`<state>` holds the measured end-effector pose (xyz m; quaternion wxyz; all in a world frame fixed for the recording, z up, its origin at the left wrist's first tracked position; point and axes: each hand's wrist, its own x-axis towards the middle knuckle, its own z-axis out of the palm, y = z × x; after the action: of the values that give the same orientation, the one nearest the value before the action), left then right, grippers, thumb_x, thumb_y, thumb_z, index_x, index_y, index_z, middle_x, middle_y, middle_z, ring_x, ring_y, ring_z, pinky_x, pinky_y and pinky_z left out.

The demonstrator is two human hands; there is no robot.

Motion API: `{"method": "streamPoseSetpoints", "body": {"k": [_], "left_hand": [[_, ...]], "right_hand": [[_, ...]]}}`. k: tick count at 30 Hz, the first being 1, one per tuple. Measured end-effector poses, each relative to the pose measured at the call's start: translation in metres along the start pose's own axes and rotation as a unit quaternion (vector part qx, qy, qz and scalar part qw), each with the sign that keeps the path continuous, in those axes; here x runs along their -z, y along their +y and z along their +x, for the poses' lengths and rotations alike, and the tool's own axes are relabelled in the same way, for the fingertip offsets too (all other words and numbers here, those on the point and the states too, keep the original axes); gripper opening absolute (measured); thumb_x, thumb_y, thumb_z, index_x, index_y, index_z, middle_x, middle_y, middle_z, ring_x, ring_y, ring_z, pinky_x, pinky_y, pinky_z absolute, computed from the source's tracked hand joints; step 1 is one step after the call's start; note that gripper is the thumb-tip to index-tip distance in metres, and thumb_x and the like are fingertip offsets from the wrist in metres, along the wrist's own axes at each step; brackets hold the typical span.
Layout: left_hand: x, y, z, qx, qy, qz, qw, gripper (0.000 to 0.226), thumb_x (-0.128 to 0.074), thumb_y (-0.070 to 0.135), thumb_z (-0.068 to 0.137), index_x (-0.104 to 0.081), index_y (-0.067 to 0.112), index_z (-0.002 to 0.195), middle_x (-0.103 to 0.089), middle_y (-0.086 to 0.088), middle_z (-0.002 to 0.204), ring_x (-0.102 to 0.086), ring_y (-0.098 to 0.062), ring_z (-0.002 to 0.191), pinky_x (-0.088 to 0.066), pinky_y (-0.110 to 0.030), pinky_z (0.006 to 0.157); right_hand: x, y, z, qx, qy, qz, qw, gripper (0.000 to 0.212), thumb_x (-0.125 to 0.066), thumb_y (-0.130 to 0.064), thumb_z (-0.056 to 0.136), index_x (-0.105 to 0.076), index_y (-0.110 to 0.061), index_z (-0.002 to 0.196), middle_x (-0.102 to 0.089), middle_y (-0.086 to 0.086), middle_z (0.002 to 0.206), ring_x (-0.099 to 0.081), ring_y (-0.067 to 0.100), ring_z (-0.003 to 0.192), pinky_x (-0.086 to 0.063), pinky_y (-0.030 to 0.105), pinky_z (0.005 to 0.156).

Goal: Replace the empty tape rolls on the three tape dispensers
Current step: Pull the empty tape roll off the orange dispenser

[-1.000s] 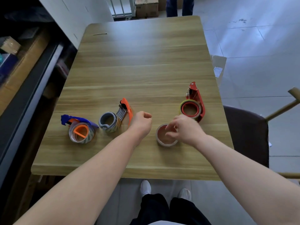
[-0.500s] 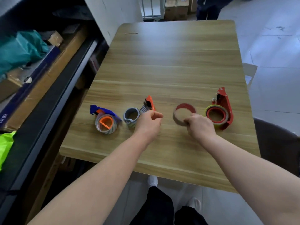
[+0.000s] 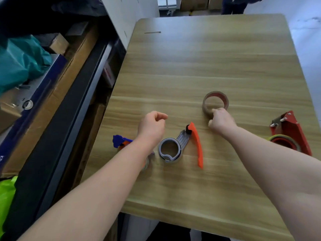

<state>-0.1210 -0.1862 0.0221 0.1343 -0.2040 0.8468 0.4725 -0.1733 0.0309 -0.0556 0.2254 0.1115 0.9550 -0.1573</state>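
My right hand (image 3: 220, 121) pinches the near rim of a brown cardboard tape roll (image 3: 215, 103) held over the middle of the wooden table (image 3: 208, 58). My left hand (image 3: 152, 126) hovers with loosely curled fingers and holds nothing. Just below it lies a grey dispenser with an orange handle (image 3: 175, 148), its ring holding a roll. A blue and orange dispenser (image 3: 121, 141) lies mostly hidden under my left forearm. A red dispenser (image 3: 291, 134) with a yellow-edged roll sits at the right edge.
Shelving with cardboard boxes (image 3: 57, 44), a teal bag (image 3: 19, 63) and a bright green item (image 3: 6, 193) runs along the left of the table. A person's legs (image 3: 234, 5) stand beyond the far end. The table's near edge is close to my body.
My right hand lifted the brown roll off the table near the front and carried it forward toward the middle. My left hand rose away from the grey dispenser. The view shifted left.
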Motion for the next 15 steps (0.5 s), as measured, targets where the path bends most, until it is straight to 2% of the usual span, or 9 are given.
{"method": "streamPoseSetpoints", "body": {"k": [3, 5, 8, 9, 12, 13, 15], "left_hand": [[0.001, -0.003, 0.008, 0.007, -0.011, -0.004, 1.0, 0.026, -0.047, 0.007, 0.094, -0.064, 0.027, 0.092, -0.066, 0.003, 0.099, -0.064, -0.02, 0.098, -0.055, -0.045, 0.089], [0.0, -0.003, 0.009, 0.011, -0.019, -0.002, 1.0, 0.028, -0.046, 0.005, 0.094, -0.064, 0.026, 0.094, -0.066, 0.004, 0.098, -0.064, -0.018, 0.098, -0.056, -0.045, 0.089], [0.0, -0.003, 0.007, 0.012, -0.02, -0.013, 1.0, 0.03, -0.044, 0.003, 0.093, -0.064, 0.025, 0.093, -0.066, 0.005, 0.093, -0.066, -0.018, 0.095, -0.056, -0.044, 0.089], [0.001, -0.003, 0.006, 0.013, -0.02, -0.011, 1.0, 0.03, -0.043, 0.002, 0.093, -0.064, 0.023, 0.094, -0.066, 0.005, 0.093, -0.066, -0.017, 0.093, -0.056, -0.044, 0.088], [0.002, -0.005, 0.007, 0.013, -0.021, 0.008, 1.0, 0.026, -0.042, 0.003, 0.094, -0.063, 0.018, 0.1, -0.065, 0.003, 0.092, -0.068, -0.017, 0.088, -0.059, -0.043, 0.082], [0.002, -0.007, 0.008, 0.016, -0.03, 0.018, 0.999, 0.024, -0.042, 0.003, 0.095, -0.061, 0.016, 0.101, -0.065, 0.001, 0.093, -0.069, -0.018, 0.085, -0.06, -0.042, 0.077], [0.0, -0.01, 0.008, 0.021, -0.057, 0.055, 0.997, 0.02, -0.043, 0.005, 0.096, -0.058, 0.016, 0.104, -0.065, -0.005, 0.102, -0.069, -0.019, 0.083, -0.061, -0.039, 0.071]], "right_hand": [[0.003, 0.002, 0.002, -0.008, -0.016, 0.002, 1.0, 0.059, -0.049, -0.012, 0.092, -0.033, -0.01, 0.149, -0.028, 0.007, 0.159, -0.036, 0.03, 0.14, -0.036, 0.038, 0.108], [0.01, 0.004, -0.005, -0.008, 0.022, 0.027, 0.999, 0.067, -0.052, -0.015, 0.092, -0.025, -0.015, 0.153, -0.025, 0.005, 0.161, -0.036, 0.03, 0.141, -0.035, 0.04, 0.109], [0.011, -0.001, -0.032, 0.028, 0.118, 0.081, 0.989, 0.054, -0.055, -0.029, 0.095, -0.043, -0.017, 0.146, -0.049, 0.009, 0.146, -0.049, 0.03, 0.13, -0.041, 0.038, 0.103], [0.008, -0.005, -0.042, 0.039, 0.103, 0.088, 0.99, 0.052, -0.057, -0.038, 0.094, -0.051, -0.018, 0.14, -0.058, 0.007, 0.138, -0.053, 0.028, 0.126, -0.043, 0.037, 0.1], [-0.012, -0.016, -0.068, 0.038, -0.03, 0.064, 0.997, 0.059, -0.061, -0.063, 0.082, -0.066, -0.018, 0.121, -0.069, 0.002, 0.116, -0.062, 0.025, 0.111, -0.052, 0.036, 0.088], [-0.021, -0.019, -0.072, 0.029, -0.064, 0.06, 0.996, 0.053, -0.062, -0.065, 0.08, -0.069, -0.02, 0.107, -0.071, 0.001, 0.106, -0.065, 0.025, 0.104, -0.053, 0.035, 0.081], [-0.037, -0.023, -0.076, 0.007, -0.091, 0.069, 0.993, 0.035, -0.065, -0.054, 0.081, -0.063, -0.019, 0.084, -0.068, 0.002, 0.089, -0.065, 0.026, 0.09, -0.048, 0.031, 0.067]]}}
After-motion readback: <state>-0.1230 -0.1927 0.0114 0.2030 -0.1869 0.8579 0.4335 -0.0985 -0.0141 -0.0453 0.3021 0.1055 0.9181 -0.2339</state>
